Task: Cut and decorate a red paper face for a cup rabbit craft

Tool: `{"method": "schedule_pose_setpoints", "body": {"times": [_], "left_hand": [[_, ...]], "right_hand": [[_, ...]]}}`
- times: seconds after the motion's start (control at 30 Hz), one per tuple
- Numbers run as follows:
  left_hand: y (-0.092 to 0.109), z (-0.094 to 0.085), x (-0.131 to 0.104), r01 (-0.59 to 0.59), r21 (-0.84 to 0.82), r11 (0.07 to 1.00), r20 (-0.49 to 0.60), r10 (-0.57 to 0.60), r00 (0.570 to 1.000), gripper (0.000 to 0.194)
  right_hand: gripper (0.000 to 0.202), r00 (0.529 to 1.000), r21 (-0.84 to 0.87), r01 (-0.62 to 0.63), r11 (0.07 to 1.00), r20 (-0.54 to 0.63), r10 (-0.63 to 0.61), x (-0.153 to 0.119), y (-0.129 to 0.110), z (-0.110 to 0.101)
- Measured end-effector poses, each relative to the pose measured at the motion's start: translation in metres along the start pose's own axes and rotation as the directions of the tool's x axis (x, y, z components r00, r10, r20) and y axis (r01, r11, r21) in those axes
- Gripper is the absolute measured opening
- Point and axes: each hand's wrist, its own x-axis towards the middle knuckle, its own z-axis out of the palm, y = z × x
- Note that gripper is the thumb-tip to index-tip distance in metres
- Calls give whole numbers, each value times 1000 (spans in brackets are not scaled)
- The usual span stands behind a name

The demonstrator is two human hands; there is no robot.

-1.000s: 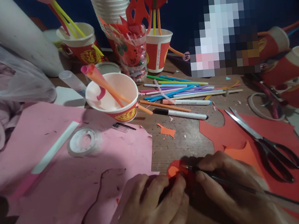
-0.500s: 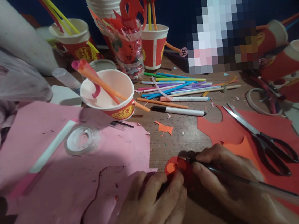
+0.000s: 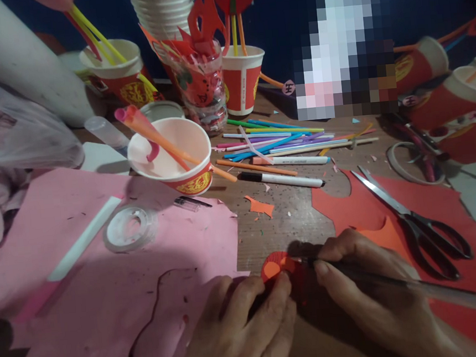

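1. Fingers bending close together, the left hand is pressing a small red paper piece to the tabletop; its thumb is hiding, so any pinch is impossible to tell.
2. Lying at the left fingertips, the piece is showing orange spots and fine dark strokes along its curved rim.
3. The right hand is closing narrowly around a slim dark pen, working at the piece's right side.
4. Clean strokes are probably depending on firm pinning beside the tip, light pressure and fingers staying off any wet ink.
5. The piece's rounded rim is facing 12 o'clock; fingers are covering the rest, leaving its long axis unclear. The pen is pointing between 9 and 10.
6. From the piece, scissors are resting between 2 and 3 o'clock on red paper, blades aiming near 10.
7. Markers and straws are lying near 12, a paper cup is standing between 10 and 11, and a tape roll is sitting between 9 and 10.
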Motion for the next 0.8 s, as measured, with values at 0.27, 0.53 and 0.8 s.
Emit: {"method": "schedule_pose_setpoints", "body": {"times": [0.27, 0.53, 0.8], "left_hand": [[-2, -2, 0, -20, 6, 1000, 25, 20, 999, 34], [-1, -4, 1, -13, 16, 1000, 47, 13, 999, 34], [0, -3, 0, -7, 30, 1000, 34, 6, 999, 37]], "right_hand": [[14, 1000, -60, 0, 998, -5, 0, 3, -1, 4], [13, 999, -81, 22, 996, -25, -24, 4, -4, 4], [12, 999, -28, -32, 999, -39, 31, 5, -4, 6]]}}
